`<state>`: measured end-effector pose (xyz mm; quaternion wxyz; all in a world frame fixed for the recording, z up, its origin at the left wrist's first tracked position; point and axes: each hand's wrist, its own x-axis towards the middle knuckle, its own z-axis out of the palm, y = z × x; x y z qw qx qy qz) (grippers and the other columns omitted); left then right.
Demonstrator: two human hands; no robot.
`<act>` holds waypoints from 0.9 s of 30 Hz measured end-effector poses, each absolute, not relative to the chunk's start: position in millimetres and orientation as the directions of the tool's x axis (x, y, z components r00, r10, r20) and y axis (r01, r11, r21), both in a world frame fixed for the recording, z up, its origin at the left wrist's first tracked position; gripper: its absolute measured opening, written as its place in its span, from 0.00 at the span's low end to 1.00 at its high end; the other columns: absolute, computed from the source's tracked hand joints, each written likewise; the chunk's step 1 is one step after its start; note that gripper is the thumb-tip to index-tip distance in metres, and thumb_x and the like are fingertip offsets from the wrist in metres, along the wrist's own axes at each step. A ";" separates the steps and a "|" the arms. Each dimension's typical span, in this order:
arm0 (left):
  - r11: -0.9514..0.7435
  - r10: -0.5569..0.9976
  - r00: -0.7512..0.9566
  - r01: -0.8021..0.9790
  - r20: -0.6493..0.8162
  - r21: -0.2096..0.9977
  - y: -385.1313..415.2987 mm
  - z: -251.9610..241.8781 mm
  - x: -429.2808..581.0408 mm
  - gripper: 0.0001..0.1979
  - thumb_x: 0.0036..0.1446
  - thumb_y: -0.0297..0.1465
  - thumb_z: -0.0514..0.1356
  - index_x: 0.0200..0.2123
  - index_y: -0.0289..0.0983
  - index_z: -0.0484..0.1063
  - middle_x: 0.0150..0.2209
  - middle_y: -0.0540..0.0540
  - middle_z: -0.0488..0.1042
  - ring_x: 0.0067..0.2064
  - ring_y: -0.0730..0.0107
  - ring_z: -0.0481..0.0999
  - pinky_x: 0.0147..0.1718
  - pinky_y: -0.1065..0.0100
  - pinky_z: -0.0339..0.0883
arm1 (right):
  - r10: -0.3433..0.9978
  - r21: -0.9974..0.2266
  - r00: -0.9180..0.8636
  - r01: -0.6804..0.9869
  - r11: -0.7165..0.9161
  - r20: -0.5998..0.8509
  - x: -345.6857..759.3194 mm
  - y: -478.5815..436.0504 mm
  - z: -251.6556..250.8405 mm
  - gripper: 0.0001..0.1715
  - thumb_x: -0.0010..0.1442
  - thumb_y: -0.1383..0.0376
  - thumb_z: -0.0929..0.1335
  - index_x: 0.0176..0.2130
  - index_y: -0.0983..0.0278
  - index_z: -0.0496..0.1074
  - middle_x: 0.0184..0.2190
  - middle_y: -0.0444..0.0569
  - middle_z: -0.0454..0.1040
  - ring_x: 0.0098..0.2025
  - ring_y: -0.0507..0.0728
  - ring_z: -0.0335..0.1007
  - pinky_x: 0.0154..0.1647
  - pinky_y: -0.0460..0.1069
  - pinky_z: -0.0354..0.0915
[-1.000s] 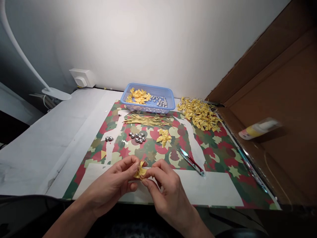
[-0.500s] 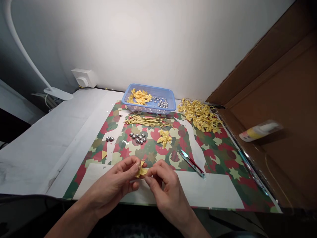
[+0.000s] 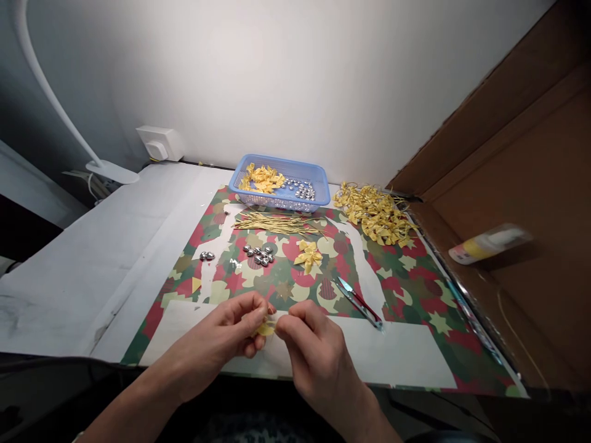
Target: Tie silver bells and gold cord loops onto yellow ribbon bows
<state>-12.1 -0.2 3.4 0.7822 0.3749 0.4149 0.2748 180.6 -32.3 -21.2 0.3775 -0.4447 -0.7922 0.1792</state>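
Near the front edge of the table, my left hand [image 3: 235, 326] pinches a small yellow ribbon bow [image 3: 265, 329] between thumb and fingers. To its right, my right hand [image 3: 316, 347] is closed in a pinch, with thin pale strands stretching from the bow to its fingertips. What exactly the right fingers grip is too small to make out. Beyond my hands lie several shiny silver beads [image 3: 263, 255] and a few loose yellow bows [image 3: 308, 257]. Red-handled thread snips [image 3: 360, 303] rest on the mat to the right.
A blue basket [image 3: 281, 161] of yellow bows and silver beads stands against the wall. In front of it lies a bundle of gold cords [image 3: 277, 223]. Finished-looking bows with cords [image 3: 378, 212] are heaped beside a cardboard wall [image 3: 508, 154]. A bottle [image 3: 484, 243] leans at the right; a lamp [image 3: 111, 172] stands left.
My right hand has drawn slightly right, away from the bow, and its fingers have closed tighter. My left hand still holds the bow, now more covered. The view has shifted slightly.
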 end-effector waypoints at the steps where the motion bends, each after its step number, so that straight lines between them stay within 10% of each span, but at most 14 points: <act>1: 0.546 0.755 0.486 -0.092 -0.441 0.833 -0.2 3.9 -12.8 0.16 0.65 0.45 0.64 0.35 0.37 0.71 0.29 0.53 0.69 0.30 0.74 0.64 0.32 0.73 0.60 | 0.839 -0.615 -0.334 0.572 0.543 0.429 182.0 -31.7 -20.4 0.14 0.67 0.77 0.60 0.36 0.63 0.70 0.32 0.46 0.63 0.31 0.53 0.61 0.34 0.48 0.62; 15: 0.145 0.897 0.368 0.276 -0.244 0.950 -6.9 5.4 -21.2 0.18 0.72 0.45 0.52 0.35 0.41 0.70 0.38 0.45 0.77 0.52 0.55 0.73 0.47 0.64 0.63 | 0.882 -0.641 -0.327 0.606 0.472 0.340 208.8 -21.3 -12.6 0.09 0.69 0.71 0.65 0.41 0.64 0.75 0.35 0.48 0.67 0.34 0.54 0.69 0.36 0.48 0.67; 22: 0.290 0.901 0.287 0.158 -0.325 0.944 -9.0 10.1 -19.4 0.19 0.70 0.46 0.57 0.32 0.40 0.72 0.59 0.45 0.71 0.58 0.54 0.70 0.48 0.65 0.65 | 0.909 -0.633 -0.304 0.653 0.416 0.285 215.0 -29.8 -18.6 0.13 0.69 0.72 0.63 0.33 0.63 0.71 0.31 0.46 0.67 0.29 0.52 0.67 0.30 0.46 0.63; 27: 0.559 0.797 0.405 -0.211 -0.448 0.802 -8.8 4.8 -18.4 0.12 0.68 0.42 0.62 0.42 0.41 0.80 0.53 0.45 0.73 0.52 0.59 0.71 0.51 0.64 0.69 | 0.912 -0.626 -0.287 0.663 0.410 0.294 219.5 -35.1 -17.5 0.15 0.70 0.72 0.62 0.31 0.63 0.69 0.29 0.45 0.64 0.28 0.51 0.64 0.30 0.45 0.62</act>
